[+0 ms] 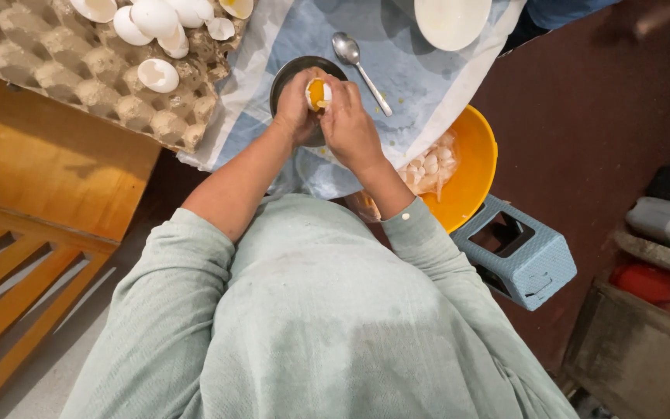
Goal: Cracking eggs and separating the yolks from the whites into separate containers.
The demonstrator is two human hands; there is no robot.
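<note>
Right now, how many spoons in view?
1. The metal spoon lies on the blue-and-white cloth, just right of the dark bowl under the hands. Others may be hidden outside the frame.

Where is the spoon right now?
In the head view the spoon lies on the blue cloth, top centre, just right of the metal bowl and the hands, below-left of the white plate.

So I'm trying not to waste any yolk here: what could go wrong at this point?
The cracked egg sits between the left hand and right hand, over the small metal bowl; a slip might drop yolk onto the blue cloth. Shell bits could also fall into the bowl.
</note>
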